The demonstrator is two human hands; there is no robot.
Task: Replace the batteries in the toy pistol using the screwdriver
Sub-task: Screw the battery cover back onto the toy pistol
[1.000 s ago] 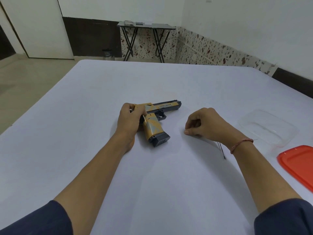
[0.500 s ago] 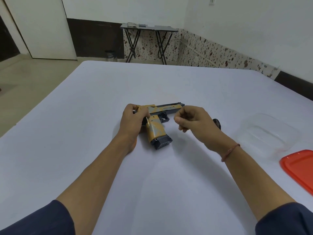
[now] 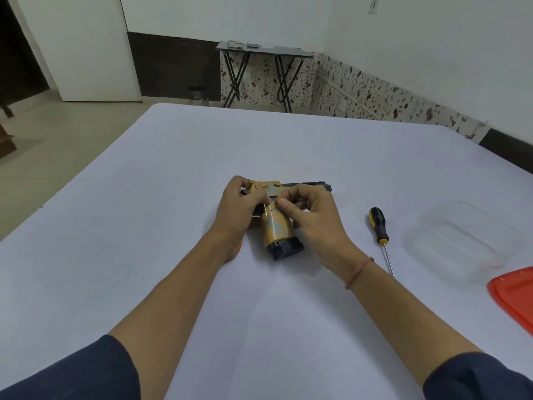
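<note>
The right hand (image 3: 311, 217) had left the screwdriver (image 3: 378, 226) on the desk (image 3: 144, 226); both hands' fingers now pinched the pistol (image 3: 278, 226), left hand (image 3: 239, 206) steadying, probably working the cover.

Red lid (image 3: 516, 298) cut off — pistol (image 3: 278, 229) part-hidden.
</note>
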